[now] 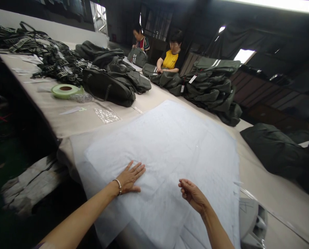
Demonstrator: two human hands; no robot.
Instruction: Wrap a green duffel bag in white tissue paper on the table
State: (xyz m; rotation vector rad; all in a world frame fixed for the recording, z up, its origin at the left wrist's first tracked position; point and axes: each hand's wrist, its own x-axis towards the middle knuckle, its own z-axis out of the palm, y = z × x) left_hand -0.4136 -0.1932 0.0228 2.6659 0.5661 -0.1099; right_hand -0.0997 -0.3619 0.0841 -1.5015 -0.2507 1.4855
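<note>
White translucent sheets [170,138], possibly thin plastic, lie in a stack across the near part of the table. My left hand [130,178] rests flat on them, fingers spread, with a bangle on its wrist. To its right, my right hand [192,193] is over the same sheets with its fingers curled and the thumb against them. Whether anything sits in that pinch is hidden. Along the right side, the edges of the sheets look uneven and slightly lifted.
A green tape roll [65,90], a small clear bag [107,114] and dark straps [58,62] lie at left. Dark bags [110,86] stand behind, with a heap of bags [208,90] at right. Two people [170,60] work across the table. A grey device [250,221] sits near right.
</note>
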